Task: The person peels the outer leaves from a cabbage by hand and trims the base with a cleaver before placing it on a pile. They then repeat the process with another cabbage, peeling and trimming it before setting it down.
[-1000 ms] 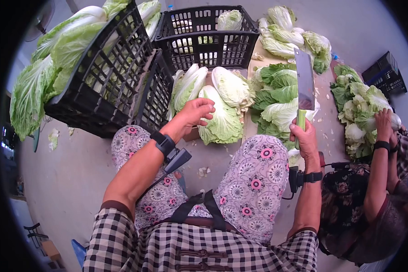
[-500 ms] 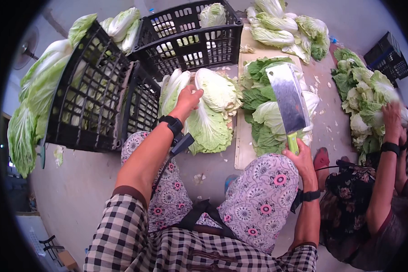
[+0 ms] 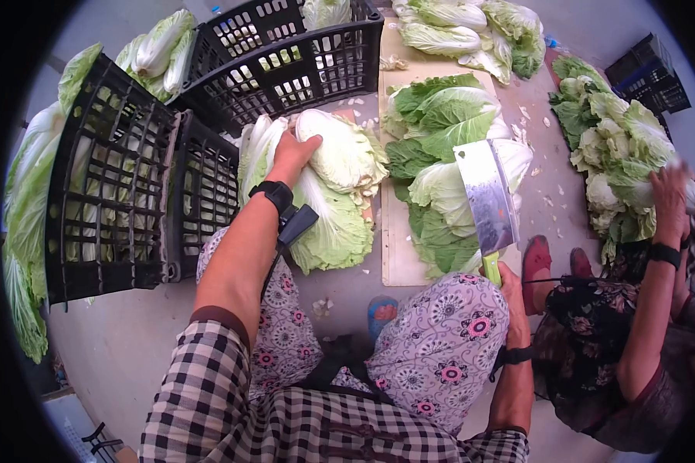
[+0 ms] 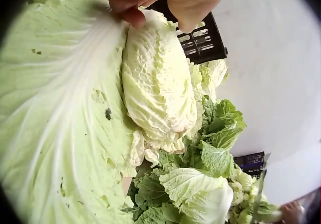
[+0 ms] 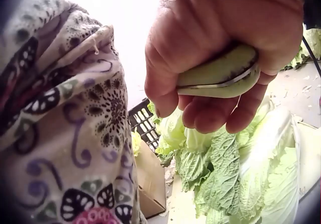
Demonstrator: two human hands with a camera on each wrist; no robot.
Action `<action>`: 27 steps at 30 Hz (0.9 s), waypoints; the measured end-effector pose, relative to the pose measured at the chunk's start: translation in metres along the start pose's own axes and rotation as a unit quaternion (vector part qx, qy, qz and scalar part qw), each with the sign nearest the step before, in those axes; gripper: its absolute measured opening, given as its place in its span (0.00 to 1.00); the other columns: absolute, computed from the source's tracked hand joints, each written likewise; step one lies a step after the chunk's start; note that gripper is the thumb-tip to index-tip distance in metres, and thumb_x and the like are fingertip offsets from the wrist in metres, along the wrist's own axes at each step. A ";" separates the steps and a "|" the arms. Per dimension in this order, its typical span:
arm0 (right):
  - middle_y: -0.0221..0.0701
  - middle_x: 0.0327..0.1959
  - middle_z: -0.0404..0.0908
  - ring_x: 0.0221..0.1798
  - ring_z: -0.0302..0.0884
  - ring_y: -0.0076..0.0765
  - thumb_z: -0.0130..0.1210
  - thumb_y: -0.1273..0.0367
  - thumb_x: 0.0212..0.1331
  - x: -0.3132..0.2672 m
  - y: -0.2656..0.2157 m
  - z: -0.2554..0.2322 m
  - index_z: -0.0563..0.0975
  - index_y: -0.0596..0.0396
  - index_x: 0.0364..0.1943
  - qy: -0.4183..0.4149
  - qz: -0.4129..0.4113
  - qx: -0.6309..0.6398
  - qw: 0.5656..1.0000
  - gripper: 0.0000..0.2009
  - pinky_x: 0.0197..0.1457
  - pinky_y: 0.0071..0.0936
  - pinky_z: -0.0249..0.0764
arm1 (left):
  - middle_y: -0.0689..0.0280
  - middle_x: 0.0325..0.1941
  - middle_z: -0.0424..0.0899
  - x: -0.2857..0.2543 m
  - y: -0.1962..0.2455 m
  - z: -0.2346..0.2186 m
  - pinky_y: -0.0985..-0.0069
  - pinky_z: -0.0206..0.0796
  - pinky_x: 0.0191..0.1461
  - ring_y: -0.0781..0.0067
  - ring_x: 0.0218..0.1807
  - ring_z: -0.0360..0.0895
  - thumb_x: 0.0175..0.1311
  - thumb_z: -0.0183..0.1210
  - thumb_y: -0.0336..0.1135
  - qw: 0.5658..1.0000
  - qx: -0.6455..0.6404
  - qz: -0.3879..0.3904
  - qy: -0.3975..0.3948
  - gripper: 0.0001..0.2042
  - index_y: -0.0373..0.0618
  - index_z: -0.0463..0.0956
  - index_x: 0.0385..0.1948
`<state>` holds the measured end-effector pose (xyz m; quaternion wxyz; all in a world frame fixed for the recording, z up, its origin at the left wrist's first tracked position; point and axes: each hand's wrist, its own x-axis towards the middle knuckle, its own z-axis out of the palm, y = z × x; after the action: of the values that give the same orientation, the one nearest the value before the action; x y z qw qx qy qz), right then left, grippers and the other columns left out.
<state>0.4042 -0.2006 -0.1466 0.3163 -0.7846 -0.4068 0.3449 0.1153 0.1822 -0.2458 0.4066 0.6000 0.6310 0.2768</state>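
Observation:
My left hand (image 3: 292,157) is at the stem end of the spread-leaf napa cabbage (image 3: 332,224), thumb apart and beside a rounder pale napa cabbage (image 3: 340,150). In the left wrist view, its fingertips (image 4: 134,17) lie right where the two cabbages meet. My right hand (image 3: 510,289) grips a cleaver (image 3: 488,193) by its green handle (image 5: 220,78), near my right knee. The broad blade points up and away, overlapping napa cabbages (image 3: 455,116) on a pale board (image 3: 398,255) in the head view.
Black crates holding cabbages stand at left (image 3: 108,185) and at the back (image 3: 286,69). More cabbages (image 3: 471,35) lie at the board's far end. On the right, another person's hands (image 3: 672,197) work at a cabbage pile (image 3: 618,147). Leaf scraps (image 3: 322,307) dot the floor.
My left hand has reached forward to the cabbages' stem ends. The cleaver has swung from upright and edge-on to blade face showing, lower over the board. The head view has shifted rightward.

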 end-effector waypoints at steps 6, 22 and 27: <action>0.34 0.30 0.80 0.32 0.75 0.25 0.61 0.73 0.47 0.018 0.002 0.007 0.75 0.61 0.36 0.009 -0.017 0.037 0.999 0.12 0.39 0.25 0.72 | 0.71 0.26 0.76 -0.040 0.051 -0.020 0.80 0.61 0.23 0.82 0.21 0.66 0.49 0.63 0.29 0.942 -0.265 -0.191 -0.069 0.15 0.41 0.73 0.40; 0.29 0.30 0.79 0.32 0.75 0.23 0.59 0.70 0.46 -0.023 -0.148 -0.041 0.74 0.59 0.38 0.081 -0.164 0.115 0.976 0.14 0.40 0.24 0.72 | 0.72 0.37 0.77 -0.184 0.159 -0.121 0.88 0.64 0.33 0.90 0.28 0.69 0.41 0.62 0.22 0.933 -0.213 0.226 -0.184 0.28 0.39 0.69 0.51; 0.31 0.40 0.76 0.40 0.73 0.25 0.62 0.67 0.45 -0.054 -0.226 -0.013 0.72 0.60 0.44 -0.019 -0.224 0.169 0.960 0.20 0.45 0.23 0.71 | 0.74 0.30 0.73 -0.247 0.149 -0.136 0.85 0.62 0.31 0.88 0.24 0.66 0.41 0.64 0.26 0.930 -0.160 0.241 -0.228 0.27 0.45 0.71 0.50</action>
<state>0.2966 -0.1438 0.0515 0.5055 -0.6020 -0.5139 0.3436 0.0675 -0.0226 -0.0058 0.5507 0.7080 0.3054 0.3196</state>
